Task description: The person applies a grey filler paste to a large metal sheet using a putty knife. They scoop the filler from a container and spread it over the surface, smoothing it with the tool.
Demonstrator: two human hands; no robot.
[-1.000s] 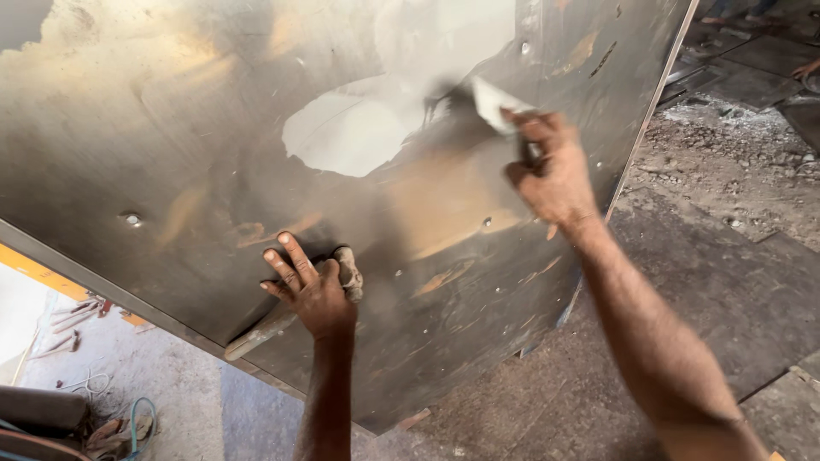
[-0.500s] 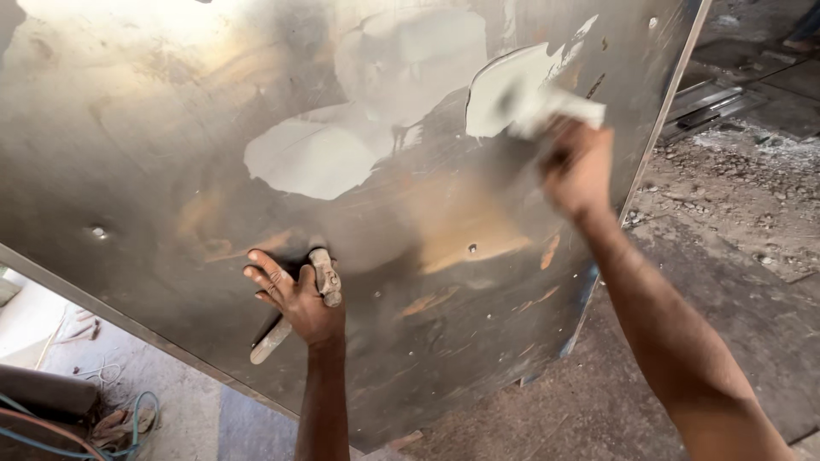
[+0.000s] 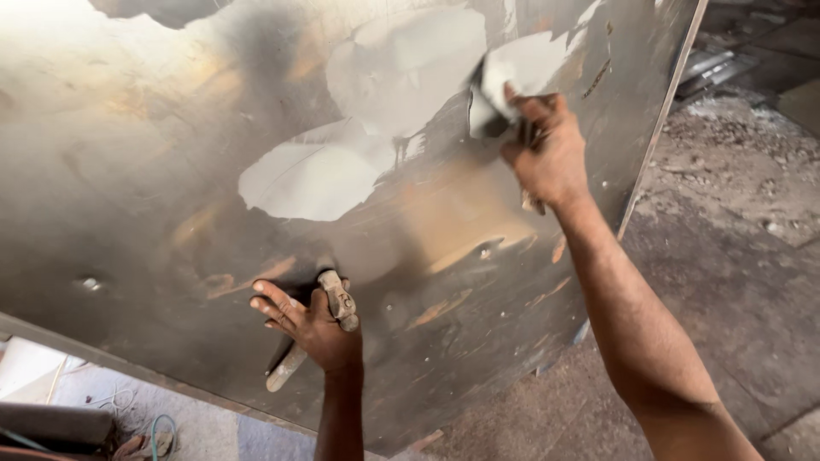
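Hands (image 3: 547,154) on putty-smeared metal sheet (image 3: 154,171)

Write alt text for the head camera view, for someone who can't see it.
Seen from above, a person's right hand presses a pale scraper against a large tilted metal sheet patched with light filler. The left hand, braced flat on the sheet, holds a small worn tool.

A large metal sheet (image 3: 171,213) fills most of the view, dull grey-brown with rusty orange streaks and pale patches of grey filler near its upper middle. A flat spreader blade (image 3: 489,101), smeared pale grey, lies pressed against the sheet beside the topmost patch. Lower down, a stubby grey tool (image 3: 335,300), perhaps a putty knife's handle, rests slantwise against the sheet.
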